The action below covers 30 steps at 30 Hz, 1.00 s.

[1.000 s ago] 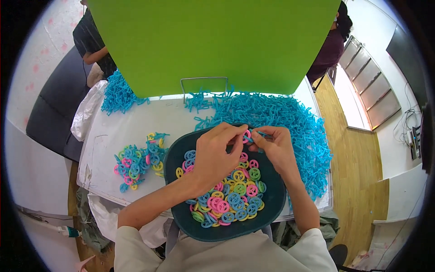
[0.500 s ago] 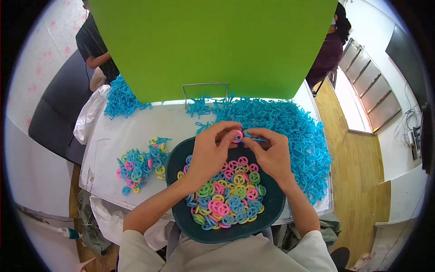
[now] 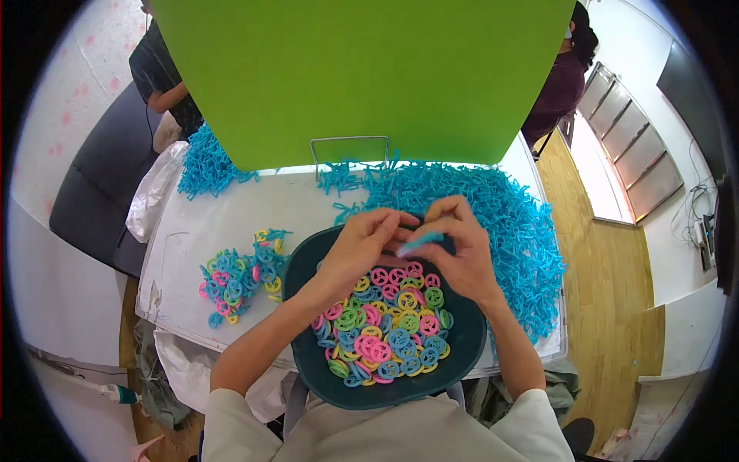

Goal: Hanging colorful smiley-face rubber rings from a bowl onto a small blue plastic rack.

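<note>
We see a green board [image 3: 369, 77] upright at the white table's [image 3: 231, 208] far edge — a wire stand [image 3: 350, 150] before it — and two people behind.

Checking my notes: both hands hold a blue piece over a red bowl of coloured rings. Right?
Not quite: the bowl is dark teal, not red, as the head view shows. Both hands, left and right, do hold a blue piece over its coloured rings.

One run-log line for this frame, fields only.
left hand: pinching blue plastic piece | right hand: holding same piece | below: dark bowl of coloured rings | right: blue pieces pile
</note>
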Motion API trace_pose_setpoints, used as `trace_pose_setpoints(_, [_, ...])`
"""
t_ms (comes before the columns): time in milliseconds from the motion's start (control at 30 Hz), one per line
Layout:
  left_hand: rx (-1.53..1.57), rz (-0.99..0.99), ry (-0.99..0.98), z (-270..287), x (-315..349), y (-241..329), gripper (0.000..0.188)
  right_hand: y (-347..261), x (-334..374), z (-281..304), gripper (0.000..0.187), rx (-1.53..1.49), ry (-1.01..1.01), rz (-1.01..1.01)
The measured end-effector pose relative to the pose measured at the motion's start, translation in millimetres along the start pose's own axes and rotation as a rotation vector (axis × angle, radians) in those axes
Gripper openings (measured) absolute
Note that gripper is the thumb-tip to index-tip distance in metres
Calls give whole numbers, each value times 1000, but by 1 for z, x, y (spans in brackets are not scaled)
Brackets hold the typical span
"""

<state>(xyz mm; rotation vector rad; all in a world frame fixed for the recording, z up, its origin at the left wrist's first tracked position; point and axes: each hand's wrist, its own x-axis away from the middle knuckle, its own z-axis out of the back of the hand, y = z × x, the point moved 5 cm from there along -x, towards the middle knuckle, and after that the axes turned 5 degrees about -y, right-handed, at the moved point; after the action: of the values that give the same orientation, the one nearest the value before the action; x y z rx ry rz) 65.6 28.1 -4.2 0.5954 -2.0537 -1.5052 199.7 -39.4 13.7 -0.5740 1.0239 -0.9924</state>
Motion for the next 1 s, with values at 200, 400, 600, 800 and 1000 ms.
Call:
trace_pose_setpoints(200, [-1391,-175,-131,-3,-3,-36,26,8,-2,1,19,-446,215,-213])
trace_pose_setpoints(400, [-1573,-193,-85,-9,-3,-58,24,15,-2,-5,22,-496,187,-243])
trace_pose_setpoints(600, [-1276,-231,60,-1,-1,-26,14,15,-1,0,21,-468,196,-352])
trace_pose_setpoints(800, [-551,-365,294,7,8,20,13,20,0,3,18,-409,291,-399])
trace_pose_setpoints(1000, [-274,-375,185,-1,10,17,21,23,-1,0,18,-434,271,-344])
